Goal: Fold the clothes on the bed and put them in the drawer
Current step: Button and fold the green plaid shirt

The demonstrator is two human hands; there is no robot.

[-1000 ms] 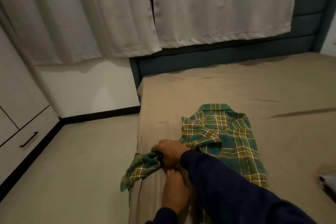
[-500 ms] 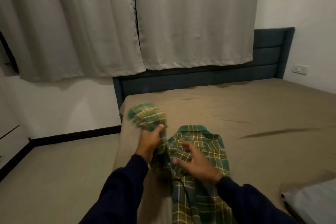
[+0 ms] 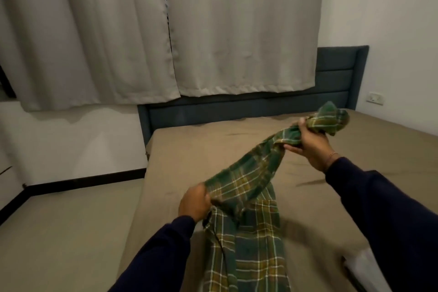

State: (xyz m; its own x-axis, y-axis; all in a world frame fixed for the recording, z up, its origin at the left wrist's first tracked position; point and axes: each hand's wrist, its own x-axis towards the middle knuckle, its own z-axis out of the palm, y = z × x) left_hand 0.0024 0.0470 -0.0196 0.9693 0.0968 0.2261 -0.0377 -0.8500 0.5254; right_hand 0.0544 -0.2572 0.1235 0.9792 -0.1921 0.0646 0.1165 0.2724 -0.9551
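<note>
Green plaid shirt (image 3: 246, 232) (sleeve bunched, stretched) gripped by both hands.

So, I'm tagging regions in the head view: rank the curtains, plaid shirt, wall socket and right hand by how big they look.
1. curtains
2. plaid shirt
3. right hand, though its nearness to the camera inflates it
4. wall socket

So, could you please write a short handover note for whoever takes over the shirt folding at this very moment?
Left hand: grips the plaid shirt near the shoulder.
Right hand: grips the bunched sleeve end, holding it raised over the bed.
The shirt's body lies on the bed's near edge; a white item lies at the lower right.
Done: nothing folded.
Left: lay the sleeve across, fold the shirt, put it in the drawer, which is out of view.
</note>
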